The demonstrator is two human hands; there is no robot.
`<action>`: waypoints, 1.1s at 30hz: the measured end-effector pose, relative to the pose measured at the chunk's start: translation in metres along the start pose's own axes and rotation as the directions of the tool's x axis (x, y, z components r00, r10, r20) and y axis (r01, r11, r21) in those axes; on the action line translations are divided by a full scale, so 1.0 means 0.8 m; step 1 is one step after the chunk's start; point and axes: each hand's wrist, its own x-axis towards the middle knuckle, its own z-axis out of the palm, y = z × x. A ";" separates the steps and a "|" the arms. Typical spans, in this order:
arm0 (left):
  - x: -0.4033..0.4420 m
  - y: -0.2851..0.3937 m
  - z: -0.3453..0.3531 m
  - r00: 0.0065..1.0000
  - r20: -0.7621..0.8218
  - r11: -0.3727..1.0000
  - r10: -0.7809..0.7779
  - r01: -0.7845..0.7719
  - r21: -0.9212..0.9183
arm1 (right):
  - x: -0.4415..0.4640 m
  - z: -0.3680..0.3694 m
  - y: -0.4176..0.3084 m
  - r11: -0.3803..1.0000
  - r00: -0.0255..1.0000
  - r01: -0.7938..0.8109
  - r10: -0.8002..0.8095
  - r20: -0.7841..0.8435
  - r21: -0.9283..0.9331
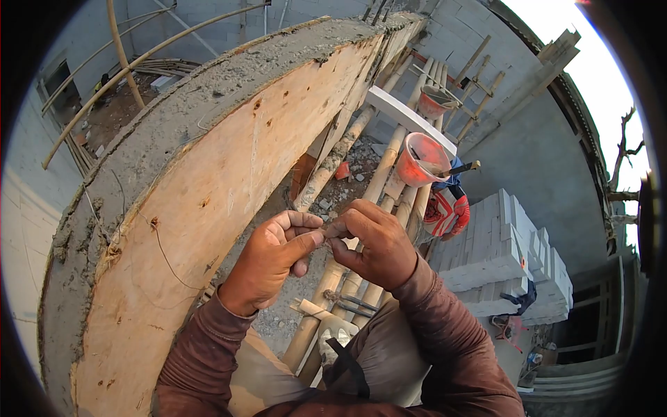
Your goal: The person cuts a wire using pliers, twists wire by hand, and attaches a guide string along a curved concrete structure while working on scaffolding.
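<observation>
Head view: thin piece (pixel 324 234) sits between the fingertips, mid-frame; too small to identify. I'd treat it as light, probably bendy, easy to drop; best pinched near its ends, thumb against index. Left hand (pixel 269 256) pinches it from the left, right hand (pixel 374 240) from the right, fingertips close together, hardly any gap in either pinch. Plywood (pixel 208 208) fills left of frame; poles (pixel 306 339) run lower centre.

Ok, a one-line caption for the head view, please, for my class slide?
Left hand and right hand held close together above bamboo poles, beside a wooden board edged with rough concrete.
</observation>
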 end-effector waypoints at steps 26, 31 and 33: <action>-0.012 0.008 0.008 0.940 -0.044 0.889 0.339 -0.304 0.343 | -0.004 -0.002 -0.008 0.765 0.941 -0.331 0.308 0.137 0.552; -0.010 -0.008 0.020 0.893 0.012 0.802 0.449 -0.409 0.435 | -0.006 0.004 -0.007 0.569 0.881 -0.471 0.344 0.325 0.674; -0.011 -0.005 0.022 0.909 -0.002 0.827 0.418 -0.379 0.416 | -0.004 0.003 -0.004 0.590 0.885 -0.462 0.350 0.306 0.662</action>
